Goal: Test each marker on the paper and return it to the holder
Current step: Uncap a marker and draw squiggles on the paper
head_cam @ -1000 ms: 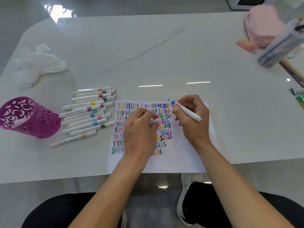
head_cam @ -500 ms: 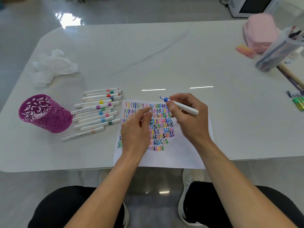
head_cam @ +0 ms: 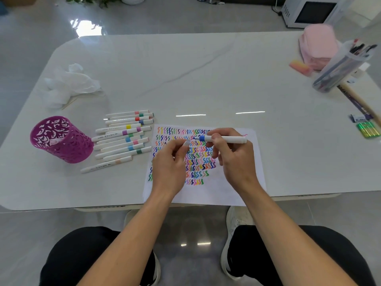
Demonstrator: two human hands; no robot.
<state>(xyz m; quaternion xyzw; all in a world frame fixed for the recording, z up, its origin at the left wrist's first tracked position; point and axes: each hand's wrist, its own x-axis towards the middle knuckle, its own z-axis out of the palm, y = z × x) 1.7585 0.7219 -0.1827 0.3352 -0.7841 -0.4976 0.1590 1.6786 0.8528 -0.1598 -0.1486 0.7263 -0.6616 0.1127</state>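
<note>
My right hand (head_cam: 233,159) grips a white marker (head_cam: 226,139) with a blue band. It lies level above the paper (head_cam: 237,182), blue tip pointing left. My left hand (head_cam: 171,162) pinches its pale cap (head_cam: 187,143) just left of the tip, a small gap between them. The paper is covered with rows of coloured squiggles. Several capped markers (head_cam: 123,139) lie side by side to the left of the sheet. Farther left stands the purple cut-out holder (head_cam: 61,141), with something pale partly visible inside.
Crumpled white plastic (head_cam: 70,83) lies at the back left. At the right are a pink pouch (head_cam: 317,46), a pink-orange eraser (head_cam: 300,67), a clear cup of pens (head_cam: 342,67), a wooden stick (head_cam: 358,100) and a green packet (head_cam: 369,129). The table's front edge runs under my wrists.
The marker has swung from pointing up-left to lying level. My left hand has lifted off the paper with the cap and come up to the tip. The camera has tilted up.
</note>
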